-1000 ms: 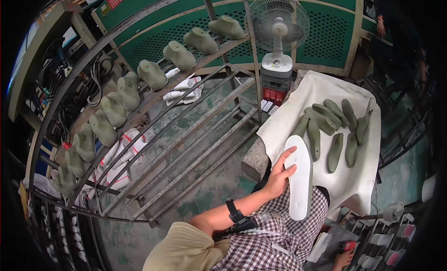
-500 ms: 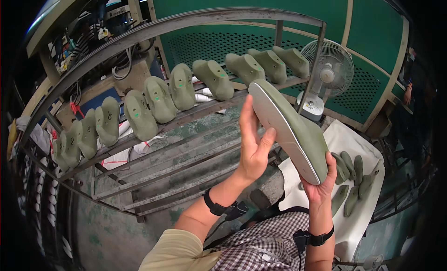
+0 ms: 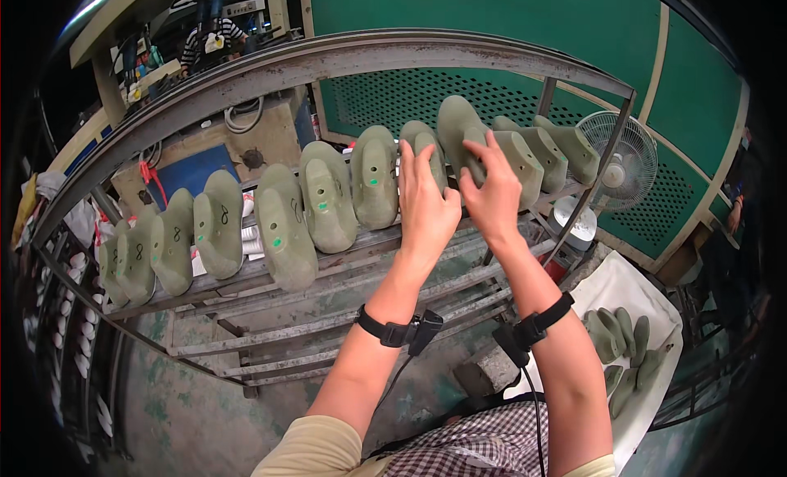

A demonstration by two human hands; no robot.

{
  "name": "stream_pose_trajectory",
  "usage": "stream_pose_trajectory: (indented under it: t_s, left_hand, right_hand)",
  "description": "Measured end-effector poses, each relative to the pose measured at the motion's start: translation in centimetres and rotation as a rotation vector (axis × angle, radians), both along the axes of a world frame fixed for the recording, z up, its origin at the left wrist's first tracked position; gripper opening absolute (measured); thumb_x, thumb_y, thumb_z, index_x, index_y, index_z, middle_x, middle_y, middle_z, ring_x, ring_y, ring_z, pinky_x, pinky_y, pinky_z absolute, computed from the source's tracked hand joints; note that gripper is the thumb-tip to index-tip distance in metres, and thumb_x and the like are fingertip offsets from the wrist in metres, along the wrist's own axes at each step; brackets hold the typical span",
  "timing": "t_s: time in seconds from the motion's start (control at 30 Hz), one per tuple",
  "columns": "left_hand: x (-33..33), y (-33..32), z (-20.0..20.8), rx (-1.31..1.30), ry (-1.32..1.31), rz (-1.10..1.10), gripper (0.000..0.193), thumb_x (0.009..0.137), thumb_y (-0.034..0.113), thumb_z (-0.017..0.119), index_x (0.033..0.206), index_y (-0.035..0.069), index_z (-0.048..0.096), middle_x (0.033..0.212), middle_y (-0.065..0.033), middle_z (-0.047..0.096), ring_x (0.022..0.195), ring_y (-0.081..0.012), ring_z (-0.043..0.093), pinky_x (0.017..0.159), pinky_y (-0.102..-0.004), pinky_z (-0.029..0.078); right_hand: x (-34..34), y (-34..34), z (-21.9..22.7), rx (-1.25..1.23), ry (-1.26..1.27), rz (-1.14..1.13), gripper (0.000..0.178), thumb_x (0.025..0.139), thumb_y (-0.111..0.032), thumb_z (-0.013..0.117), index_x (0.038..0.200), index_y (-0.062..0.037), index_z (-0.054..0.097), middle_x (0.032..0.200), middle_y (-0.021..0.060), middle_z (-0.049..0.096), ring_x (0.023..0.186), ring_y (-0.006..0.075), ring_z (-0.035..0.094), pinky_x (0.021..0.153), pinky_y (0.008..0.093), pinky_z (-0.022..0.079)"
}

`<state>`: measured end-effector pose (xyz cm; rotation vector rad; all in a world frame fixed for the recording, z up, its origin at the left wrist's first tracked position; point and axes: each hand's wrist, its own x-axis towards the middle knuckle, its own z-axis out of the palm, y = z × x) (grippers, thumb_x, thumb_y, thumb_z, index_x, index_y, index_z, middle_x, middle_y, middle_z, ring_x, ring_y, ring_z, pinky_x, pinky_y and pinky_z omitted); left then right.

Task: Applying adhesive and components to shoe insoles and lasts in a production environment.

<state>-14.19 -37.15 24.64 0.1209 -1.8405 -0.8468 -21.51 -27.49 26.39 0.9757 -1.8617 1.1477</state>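
A row of green shoe lasts stands along a metal rack. My left hand (image 3: pixel 426 211) is in front of one green last (image 3: pixel 420 134), its fingers stretched up against it and its thumb out to the side. My right hand (image 3: pixel 496 198) is at the taller-standing last (image 3: pixel 459 116) beside it, fingers spread over its lower part. Neither hand wraps round a last. The lower ends of both lasts are hidden behind my hands. Close to my right hand on its other side is another last (image 3: pixel 520 161).
The rack's top rail (image 3: pixel 344 63) runs behind the row, with lower bars (image 3: pixel 279 338) beneath. A white fan (image 3: pixel 613 175) stands beyond its right end. More lasts (image 3: pixel 631 338) lie on a white cloth (image 3: pixel 664 293) at the right. Green panels (image 3: pixel 508 18) rise behind.
The last with the white sole, held in both hands, has moved from in front of me up to the row. Both hands have gone forward to the rack, and their fingers have spread.
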Motion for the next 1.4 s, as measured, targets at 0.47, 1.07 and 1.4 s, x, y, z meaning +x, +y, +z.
stream_pose_trajectory:
  t_s: [0.47, 1.07, 1.4]
  left_hand:
    - [2.4, 4.6, -2.4, -0.262, 0.012, 0.245, 0.082, 0.088, 0.016, 0.072, 0.155, 0.005, 0.028, 0.160, -0.0264, 0.024, 0.150, -0.0465, 0.015, 0.120, -0.0584, 0.015]
    - [9.2, 38.4, -27.8, -0.616, -0.930, -1.185, 0.075, 0.079, 0.031, 0.076, 0.143, 0.006, 0.046, 0.154, -0.0241, 0.035, 0.142, -0.0426, 0.034, 0.114, -0.0606, 0.024]
    - [7.3, 41.2, -28.5, -0.648, -0.952, -1.119, 0.062, 0.086, 0.026, 0.074, 0.138, 0.001, 0.053, 0.144, -0.0253, 0.048, 0.134, -0.0423, 0.046, 0.112, -0.0553, 0.034]
  right_hand:
    - [4.4, 9.6, -1.9, -0.086, 0.229, 0.031, 0.026, 0.071, -0.003, 0.072, 0.097, -0.0090, 0.070, 0.081, 0.0049, 0.065, 0.089, 0.0254, 0.064, 0.075, 0.0385, 0.051]
    - [1.6, 71.9, -46.7, 0.075, -1.104, -1.408, 0.043, 0.084, -0.011, 0.063, 0.126, -0.0060, 0.055, 0.126, 0.0189, 0.054, 0.118, 0.0385, 0.055, 0.099, 0.0475, 0.048]
    - [-21.1, 81.2, -46.8, 0.097, -0.705, -1.247, 0.068, 0.077, -0.004, 0.067, 0.141, -0.0064, 0.045, 0.141, 0.0166, 0.047, 0.135, 0.0355, 0.043, 0.111, 0.0430, 0.040]
